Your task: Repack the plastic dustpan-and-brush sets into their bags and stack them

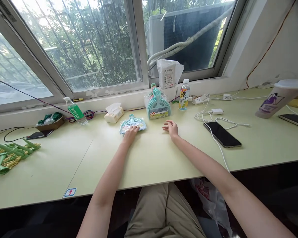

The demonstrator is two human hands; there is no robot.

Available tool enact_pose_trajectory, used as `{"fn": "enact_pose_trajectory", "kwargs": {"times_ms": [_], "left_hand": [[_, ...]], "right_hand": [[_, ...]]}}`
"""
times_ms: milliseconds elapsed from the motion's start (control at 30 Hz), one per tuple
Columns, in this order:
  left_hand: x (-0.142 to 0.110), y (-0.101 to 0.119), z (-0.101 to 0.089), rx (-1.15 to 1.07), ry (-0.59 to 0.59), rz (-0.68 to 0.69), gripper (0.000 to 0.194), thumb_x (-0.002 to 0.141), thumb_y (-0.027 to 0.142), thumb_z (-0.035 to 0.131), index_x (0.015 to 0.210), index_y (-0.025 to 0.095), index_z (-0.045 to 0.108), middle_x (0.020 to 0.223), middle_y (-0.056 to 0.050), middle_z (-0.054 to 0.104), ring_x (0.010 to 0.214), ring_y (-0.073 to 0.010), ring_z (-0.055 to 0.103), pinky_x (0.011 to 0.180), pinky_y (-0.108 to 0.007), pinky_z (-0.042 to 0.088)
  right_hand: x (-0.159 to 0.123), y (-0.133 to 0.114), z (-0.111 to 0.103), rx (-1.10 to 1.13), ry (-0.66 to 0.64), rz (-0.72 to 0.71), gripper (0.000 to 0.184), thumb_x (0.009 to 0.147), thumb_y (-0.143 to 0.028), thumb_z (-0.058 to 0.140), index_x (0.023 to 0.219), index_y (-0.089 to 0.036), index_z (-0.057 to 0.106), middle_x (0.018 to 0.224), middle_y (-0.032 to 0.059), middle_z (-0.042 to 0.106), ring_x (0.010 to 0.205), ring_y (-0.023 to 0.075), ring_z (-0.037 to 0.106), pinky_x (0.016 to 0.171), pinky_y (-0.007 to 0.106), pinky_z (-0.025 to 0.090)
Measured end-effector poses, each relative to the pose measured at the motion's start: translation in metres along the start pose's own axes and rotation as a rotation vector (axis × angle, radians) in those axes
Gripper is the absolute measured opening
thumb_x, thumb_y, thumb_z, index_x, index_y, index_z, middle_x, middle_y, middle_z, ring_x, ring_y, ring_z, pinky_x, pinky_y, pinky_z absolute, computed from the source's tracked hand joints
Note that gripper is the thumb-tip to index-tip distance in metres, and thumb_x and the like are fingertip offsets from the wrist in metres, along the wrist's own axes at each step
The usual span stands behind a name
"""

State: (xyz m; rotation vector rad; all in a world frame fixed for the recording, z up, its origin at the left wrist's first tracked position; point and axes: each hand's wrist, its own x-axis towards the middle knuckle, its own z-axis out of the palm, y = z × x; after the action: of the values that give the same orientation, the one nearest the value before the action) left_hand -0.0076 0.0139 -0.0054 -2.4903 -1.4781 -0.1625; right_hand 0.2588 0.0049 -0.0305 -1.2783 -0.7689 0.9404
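A light-blue mini dustpan set (pixel 126 123) in clear wrapping lies on the table. My left hand (pixel 132 130) is on its near right edge, fingers curled over the wrapping. To the right, my right hand (pixel 172 128) hovers low over the tabletop, fingers apart and holding nothing. Just beyond it stands an upright row of similar dustpan and brush sets (pixel 159 105), teal in front with green and red handles behind, each with a label along the bottom. Part of the lying set is hidden under my left fingers.
On the table (pixel 149 158) are a tissue pack (pixel 114 114), a green-labelled bottle (pixel 76 111), a drink bottle (pixel 184 96) and a phone (pixel 222 134) with a white cable (pixel 217 145) over it. Green plastic pieces (pixel 12 153) lie left; a large cup (pixel 275 99) stands right.
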Motion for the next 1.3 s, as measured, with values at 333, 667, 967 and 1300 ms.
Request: {"fn": "enact_pose_trajectory", "kwargs": {"times_ms": [333, 667, 967, 1300], "left_hand": [[0.024, -0.051, 0.023, -0.293, -0.045, -0.06, 0.047, 0.098, 0.022, 0.033, 0.144, 0.019, 0.044, 0.154, -0.012, 0.043, 0.142, -0.0214, 0.041, 0.116, -0.038, 0.035], [0.023, -0.065, 0.043, -0.396, -0.069, -0.146, 0.057, 0.1, 0.045, 0.03, 0.153, 0.023, 0.033, 0.163, -0.008, 0.029, 0.152, -0.0218, 0.025, 0.124, -0.046, 0.016], [0.024, -0.061, 0.045, -0.438, -0.042, -0.168, 0.063, 0.096, 0.046, 0.035, 0.152, 0.017, 0.036, 0.164, -0.009, 0.027, 0.155, -0.0275, 0.013, 0.124, -0.05, 0.014], [0.021, -0.059, 0.049, -0.492, 0.026, -0.192, 0.055, 0.095, 0.04, 0.041, 0.146, 0.021, 0.044, 0.161, -0.01, 0.034, 0.153, -0.0283, 0.02, 0.123, -0.051, 0.018]], "right_hand": [[0.103, -0.029, -0.006, -0.577, 0.159, -0.087, 0.044, 0.09, -0.03, 0.048, 0.13, -0.013, 0.047, 0.146, 0.0195, 0.049, 0.142, 0.028, 0.039, 0.115, 0.038, 0.031], [0.122, 0.003, 0.002, -0.825, 0.076, -0.137, 0.035, 0.092, -0.031, 0.056, 0.123, -0.015, 0.059, 0.138, 0.0193, 0.057, 0.134, 0.0349, 0.047, 0.109, 0.05, 0.032], [0.117, 0.019, -0.008, -0.854, 0.142, -0.25, 0.016, 0.09, -0.028, 0.055, 0.1, -0.017, 0.059, 0.12, 0.0172, 0.064, 0.117, 0.0303, 0.057, 0.097, 0.041, 0.041], [0.106, 0.025, -0.012, -0.799, 0.092, -0.375, 0.02, 0.086, -0.029, 0.061, 0.103, -0.017, 0.06, 0.11, 0.0148, 0.07, 0.104, 0.0291, 0.063, 0.089, 0.04, 0.047]]}}
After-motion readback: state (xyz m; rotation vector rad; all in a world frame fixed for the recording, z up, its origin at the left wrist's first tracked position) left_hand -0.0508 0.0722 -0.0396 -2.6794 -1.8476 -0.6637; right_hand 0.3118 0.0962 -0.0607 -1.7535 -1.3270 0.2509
